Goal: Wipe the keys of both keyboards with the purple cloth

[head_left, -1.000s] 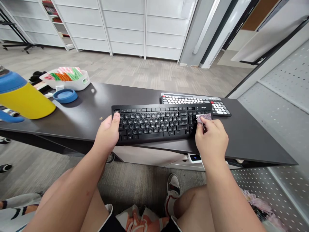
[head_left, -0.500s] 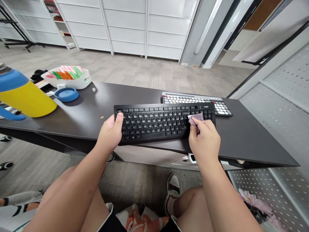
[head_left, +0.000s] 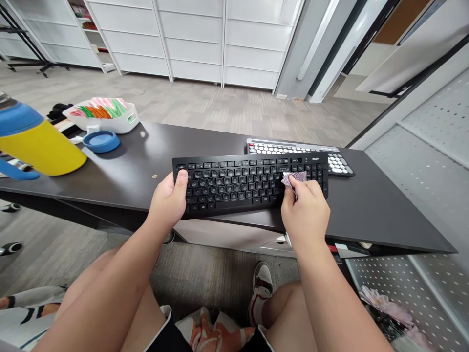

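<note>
Frame centre: we're gripping the black keyboard [head_left: 230, 185] by its left end with our left hand [head_left: 168, 199], pinching a striped scrap [head_left: 295, 177] over right-side keys with our right hand [head_left: 307, 208]. Pressing hard there, we're probably risking tilting it.

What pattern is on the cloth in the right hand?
Striped: the cloth has thin dark lines on pale pinkish purple, seen best in the head view.

Near keyboard [head_left: 229, 186] before far keyboard [head_left: 339, 164] on desk [head_left: 384, 205]; bottle [head_left: 47, 149] and basket [head_left: 122, 126] leftward, cabinets [head_left: 198, 44] behind.
</note>
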`<state>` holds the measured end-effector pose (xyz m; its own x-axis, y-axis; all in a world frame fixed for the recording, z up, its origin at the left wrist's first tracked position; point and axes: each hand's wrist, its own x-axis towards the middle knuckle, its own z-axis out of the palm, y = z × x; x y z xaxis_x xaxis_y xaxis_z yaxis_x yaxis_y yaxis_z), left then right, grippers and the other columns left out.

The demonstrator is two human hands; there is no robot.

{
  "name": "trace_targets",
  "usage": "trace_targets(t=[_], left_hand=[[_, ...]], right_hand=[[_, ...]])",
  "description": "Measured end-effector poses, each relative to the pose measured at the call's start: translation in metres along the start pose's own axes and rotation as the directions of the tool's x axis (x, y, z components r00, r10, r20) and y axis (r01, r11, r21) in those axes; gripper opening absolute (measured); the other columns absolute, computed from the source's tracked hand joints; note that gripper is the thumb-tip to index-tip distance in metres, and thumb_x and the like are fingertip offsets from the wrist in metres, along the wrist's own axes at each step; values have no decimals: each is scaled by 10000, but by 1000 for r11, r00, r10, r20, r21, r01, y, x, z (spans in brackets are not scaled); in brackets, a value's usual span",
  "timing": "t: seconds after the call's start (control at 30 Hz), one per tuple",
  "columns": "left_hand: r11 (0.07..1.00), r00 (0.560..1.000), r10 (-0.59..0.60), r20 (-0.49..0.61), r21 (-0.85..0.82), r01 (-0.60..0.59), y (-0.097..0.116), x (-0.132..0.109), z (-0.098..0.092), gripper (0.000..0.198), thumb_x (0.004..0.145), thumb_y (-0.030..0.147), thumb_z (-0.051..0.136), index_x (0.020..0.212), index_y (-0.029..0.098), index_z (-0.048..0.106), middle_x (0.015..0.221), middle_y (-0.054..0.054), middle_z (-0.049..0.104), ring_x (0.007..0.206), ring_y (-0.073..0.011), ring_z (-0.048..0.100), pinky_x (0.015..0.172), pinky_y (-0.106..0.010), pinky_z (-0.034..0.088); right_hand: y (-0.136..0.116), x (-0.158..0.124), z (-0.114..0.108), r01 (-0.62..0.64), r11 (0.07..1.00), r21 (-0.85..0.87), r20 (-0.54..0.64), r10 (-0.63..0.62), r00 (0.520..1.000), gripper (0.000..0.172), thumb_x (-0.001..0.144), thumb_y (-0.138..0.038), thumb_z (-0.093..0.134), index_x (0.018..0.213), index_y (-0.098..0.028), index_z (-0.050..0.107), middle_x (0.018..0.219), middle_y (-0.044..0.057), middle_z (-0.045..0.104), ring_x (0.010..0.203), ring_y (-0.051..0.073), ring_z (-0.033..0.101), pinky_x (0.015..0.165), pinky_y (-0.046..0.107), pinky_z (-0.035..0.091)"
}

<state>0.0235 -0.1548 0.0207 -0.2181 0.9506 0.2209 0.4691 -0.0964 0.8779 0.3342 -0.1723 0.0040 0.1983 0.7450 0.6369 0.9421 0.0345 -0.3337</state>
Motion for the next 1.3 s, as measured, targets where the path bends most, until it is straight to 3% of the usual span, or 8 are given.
trace_targets(t=[0.37, 0.7, 1.07, 1.3], left_hand=[[1000, 1000, 21, -20, -22, -22, -2, -1, 3, 638, 1051, 703, 426, 1254, 196, 755, 1130, -106, 792, 1043, -324, 713, 880, -401, 514], [1000, 999, 29, -45, -8, -30, -1, -1, 1, 603, 1067, 680, 418, 1203, 203, 759, 1109, -90, 800, 1034, -319, 718, 901, -410, 512], [999, 997, 45, -58, -6, -45, -1, -3, 2, 588, 1082, 670, 385, 1122, 209, 747, 1050, -82, 783, 1031, -304, 708, 940, -423, 513], [996, 998, 30, -57, -83, -34, -7, -3, 2, 611, 1081, 692, 352, 1030, 214, 730, 990, -74, 768, 939, -279, 701, 862, -412, 525]], right_hand=[[-39, 0, 5, 4, 999, 38, 35, -5, 999, 354, 1015, -261, 501, 1233, -188, 770, 1029, 94, 703, 811, 205, 635, 623, 320, 417], [-64, 5, 11, -33, 994, -102, 94, 43, 995, 322, 1016, -172, 523, 1228, -154, 765, 1074, 102, 684, 752, 179, 608, 614, 302, 395], [-116, -13, 21, 106, 994, 22, 131, -108, 985, 320, 1012, -83, 515, 1239, -114, 738, 1076, 119, 682, 775, 173, 639, 668, 290, 495], [-150, -27, 27, 227, 973, 40, 50, -229, 972, 327, 1046, -79, 467, 1243, -67, 729, 1023, 135, 691, 814, 202, 669, 691, 305, 559]])
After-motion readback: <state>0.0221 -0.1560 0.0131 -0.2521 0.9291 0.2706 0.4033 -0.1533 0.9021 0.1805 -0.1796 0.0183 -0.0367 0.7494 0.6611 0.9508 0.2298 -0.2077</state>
